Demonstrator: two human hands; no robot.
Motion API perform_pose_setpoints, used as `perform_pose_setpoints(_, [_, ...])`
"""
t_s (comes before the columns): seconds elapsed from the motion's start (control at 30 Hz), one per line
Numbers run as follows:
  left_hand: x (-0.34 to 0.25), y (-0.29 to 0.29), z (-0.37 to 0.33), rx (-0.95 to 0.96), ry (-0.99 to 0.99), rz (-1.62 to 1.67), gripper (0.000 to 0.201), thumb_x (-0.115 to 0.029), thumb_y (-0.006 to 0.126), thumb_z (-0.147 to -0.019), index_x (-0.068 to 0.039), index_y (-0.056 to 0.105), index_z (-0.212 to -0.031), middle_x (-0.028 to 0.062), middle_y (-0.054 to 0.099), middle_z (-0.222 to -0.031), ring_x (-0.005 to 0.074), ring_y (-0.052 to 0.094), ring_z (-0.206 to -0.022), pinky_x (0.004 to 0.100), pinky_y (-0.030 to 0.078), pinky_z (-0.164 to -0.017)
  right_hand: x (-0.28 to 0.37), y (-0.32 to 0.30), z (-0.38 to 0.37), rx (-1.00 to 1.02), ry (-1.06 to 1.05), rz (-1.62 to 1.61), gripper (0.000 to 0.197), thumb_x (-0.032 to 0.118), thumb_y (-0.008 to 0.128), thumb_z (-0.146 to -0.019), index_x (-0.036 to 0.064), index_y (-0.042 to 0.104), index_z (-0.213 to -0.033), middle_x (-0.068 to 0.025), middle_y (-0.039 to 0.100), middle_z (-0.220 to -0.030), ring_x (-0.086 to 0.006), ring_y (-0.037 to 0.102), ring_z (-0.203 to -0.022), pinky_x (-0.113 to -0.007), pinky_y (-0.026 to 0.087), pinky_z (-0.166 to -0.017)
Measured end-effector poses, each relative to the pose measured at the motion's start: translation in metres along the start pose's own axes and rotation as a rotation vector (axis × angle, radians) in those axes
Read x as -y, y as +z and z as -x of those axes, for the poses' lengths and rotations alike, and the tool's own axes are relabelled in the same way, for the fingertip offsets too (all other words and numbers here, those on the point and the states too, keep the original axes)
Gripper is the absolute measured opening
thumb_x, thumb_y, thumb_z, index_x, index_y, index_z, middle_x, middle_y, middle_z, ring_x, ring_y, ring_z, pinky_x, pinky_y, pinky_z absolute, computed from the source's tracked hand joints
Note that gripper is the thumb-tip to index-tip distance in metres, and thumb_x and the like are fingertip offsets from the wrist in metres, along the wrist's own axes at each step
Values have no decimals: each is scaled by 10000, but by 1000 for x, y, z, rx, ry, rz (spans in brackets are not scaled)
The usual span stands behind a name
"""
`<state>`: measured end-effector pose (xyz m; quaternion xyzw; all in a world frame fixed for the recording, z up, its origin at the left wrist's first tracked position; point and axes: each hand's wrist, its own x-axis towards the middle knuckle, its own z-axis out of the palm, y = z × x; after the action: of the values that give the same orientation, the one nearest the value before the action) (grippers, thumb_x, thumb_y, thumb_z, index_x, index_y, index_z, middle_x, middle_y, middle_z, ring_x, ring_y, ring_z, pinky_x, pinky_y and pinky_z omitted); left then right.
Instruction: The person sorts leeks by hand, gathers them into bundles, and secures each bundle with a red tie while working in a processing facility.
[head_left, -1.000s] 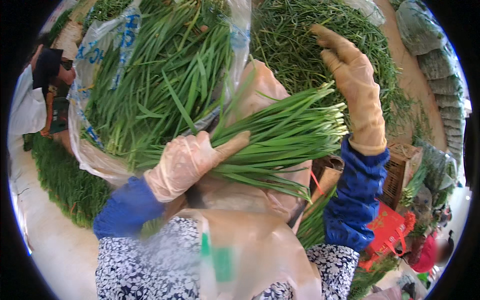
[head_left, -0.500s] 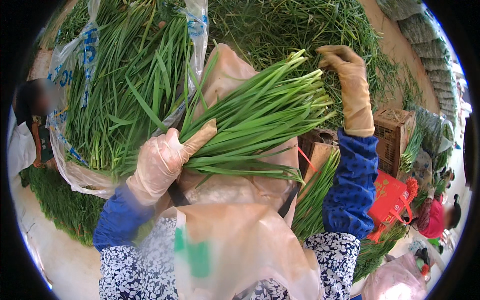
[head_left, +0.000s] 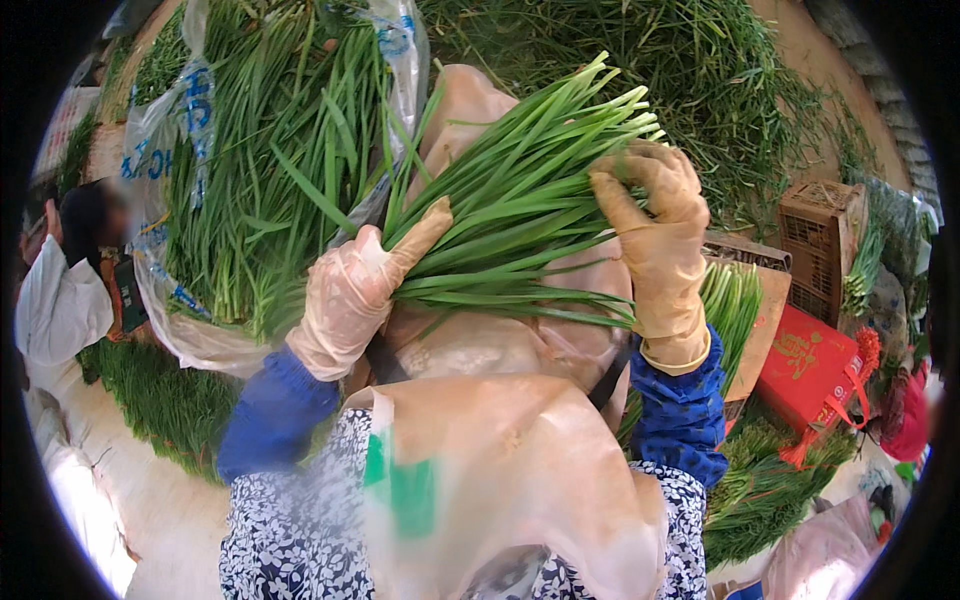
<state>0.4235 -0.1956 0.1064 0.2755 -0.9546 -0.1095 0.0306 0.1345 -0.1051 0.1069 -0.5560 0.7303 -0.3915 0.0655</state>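
Observation:
A bunch of long green garlic chives [head_left: 520,200] lies slantwise across my lap, its pale stalk ends pointing to the upper right. My left hand [head_left: 355,285], in a thin pale glove with a tan finger cover, grips the bunch by its leafy lower end. At the stalk end my gloved right hand [head_left: 650,195] has its thumb and fingers curled together in a pinch on the outer chives; exactly which stalks are between the fingertips is hidden. A pinkish plastic apron [head_left: 500,440] covers my front and lap.
An opened clear plastic bag [head_left: 190,345] full of chives stands at the left. Loose trimmings [head_left: 690,70] are heaped at the far side. To the right are brown crates [head_left: 825,235], a red box [head_left: 800,365] and more chives [head_left: 735,310]. Another person [head_left: 90,220] is at the left edge.
My right hand has come down and inward from beyond the stalk ends onto the bunch, its fingers curling there. My left hand keeps its grip. The whole view has shifted slightly.

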Motion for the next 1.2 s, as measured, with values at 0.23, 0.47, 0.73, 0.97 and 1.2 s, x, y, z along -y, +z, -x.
perform_pose_setpoints(0.23, [0, 0, 1, 9, -125, 70, 842, 58, 540, -743, -336, 424, -1477, 121, 475, -742, 314, 589, -579, 430, 503, -538, 8, -38, -11, -5, 327, -386, 119, 101, 704, -893, 35, 721, -991, -14, 731, -921, -54, 621, -731, -283, 451, -904])
perform_pose_setpoints(0.47, [0, 1, 1, 66, -116, 4, 905, 92, 511, -724, -336, 366, -1508, 123, 471, -745, 309, 585, -562, 429, 504, -533, -34, -64, -24, -178, 346, -230, 270, 168, 692, -923, 38, 690, -1159, 2, 702, -957, -54, 568, -714, -192, 468, -639])
perform_pose_setpoints(0.73, [3, 6, 1, 29, -105, 14, 876, 100, 464, -749, -346, 379, -1499, 116, 474, -720, 302, 573, -526, 422, 506, -515, 18, -13, -6, 301, 787, -604, 476, 163, 757, -854, -33, 598, -1257, -3, 629, -701, -47, 545, -558, -192, 387, -467])
perform_pose_setpoints(0.97, [5, 8, -2, 9, -138, 29, 868, 96, 463, -756, -313, 354, -1514, 126, 493, -719, 303, 586, -533, 427, 517, -518, 14, -12, -17, 319, 732, -1101, 194, 146, 627, -943, -18, 682, -1029, -47, 660, -727, -90, 592, -559, -188, 418, -473])
perform_pose_setpoints(1.2, [8, 4, 2, 37, -187, 187, 950, 110, 515, -703, -285, 296, -1539, 155, 565, -789, 376, 635, -621, 472, 530, -589, -100, -142, -37, -449, 336, -860, 264, 140, 617, -910, 12, 651, -1139, -83, 668, -884, -178, 660, -825, -291, 539, -737])
